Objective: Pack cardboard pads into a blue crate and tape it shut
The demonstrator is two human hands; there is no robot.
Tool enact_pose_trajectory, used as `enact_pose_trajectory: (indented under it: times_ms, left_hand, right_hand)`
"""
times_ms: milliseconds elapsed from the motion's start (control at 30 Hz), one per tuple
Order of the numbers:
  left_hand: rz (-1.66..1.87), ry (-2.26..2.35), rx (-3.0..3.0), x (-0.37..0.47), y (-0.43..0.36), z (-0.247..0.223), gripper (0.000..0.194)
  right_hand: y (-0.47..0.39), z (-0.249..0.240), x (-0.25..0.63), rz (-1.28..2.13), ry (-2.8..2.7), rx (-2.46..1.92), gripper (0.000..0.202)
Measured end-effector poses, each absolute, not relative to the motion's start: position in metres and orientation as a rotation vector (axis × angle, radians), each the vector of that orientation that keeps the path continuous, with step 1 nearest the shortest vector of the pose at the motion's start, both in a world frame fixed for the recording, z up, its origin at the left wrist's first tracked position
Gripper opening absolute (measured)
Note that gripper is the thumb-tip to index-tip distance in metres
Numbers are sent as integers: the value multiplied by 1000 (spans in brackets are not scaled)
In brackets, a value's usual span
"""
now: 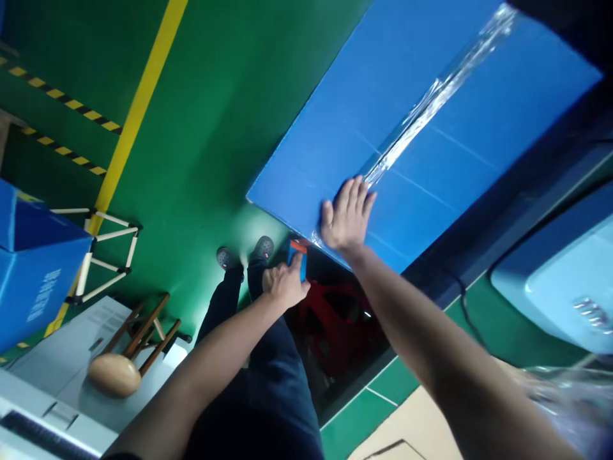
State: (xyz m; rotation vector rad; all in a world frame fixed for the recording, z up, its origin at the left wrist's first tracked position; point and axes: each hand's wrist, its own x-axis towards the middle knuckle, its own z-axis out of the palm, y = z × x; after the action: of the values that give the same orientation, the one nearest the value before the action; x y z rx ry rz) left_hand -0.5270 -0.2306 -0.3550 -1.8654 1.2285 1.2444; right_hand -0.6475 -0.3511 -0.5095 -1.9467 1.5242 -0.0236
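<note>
Blue carton [383, 128] fills the upper right of the view, its top seam covered by 1 strip of clear tape [431, 102] running toward the near edge. Right hand [345, 217] lies flat on the carton at the near end of the tape, fingers [354, 191] extended and held close together. Left hand [285, 282] sits just below the carton's near edge, fingers curled around a blue-and-orange tape dispenser [297, 255]. Left of the carton: green floor [215, 128], yellow line [138, 102], wooden stool [129, 358].
</note>
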Motion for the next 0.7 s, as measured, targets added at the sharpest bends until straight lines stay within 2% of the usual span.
enact_pose_trajectory:
  times_ms: [133, 300, 400, 567, 633, 700]
  left_hand:
    - [1297, 1245, -1921, -541, -257, -369, 71]
    - [1377, 1167, -1891, -555, -269, -408, 34]
    - [1388, 1137, -1915, -551, -255, -412, 41]
    - [1278, 1232, -2006, -555, -222, -359, 65]
    - [1248, 1294, -2032, -563, -223, -343, 66]
    - [1236, 1320, -2059, -569, -230, -345, 58]
  right_hand:
    - [-304, -494, -651, -30, 1469, -1998, 81]
    - [-303, -498, -658, -41, 1457, -1998, 80]
    - [-303, -499, -661, -40, 1446, -1978, 80]
    - [-302, -497, -660, -45, 1430, -1969, 80]
    - [-302, -497, -659, -39, 1436, -1963, 81]
    - [-302, -498, -657, -31, 1448, -1958, 81]
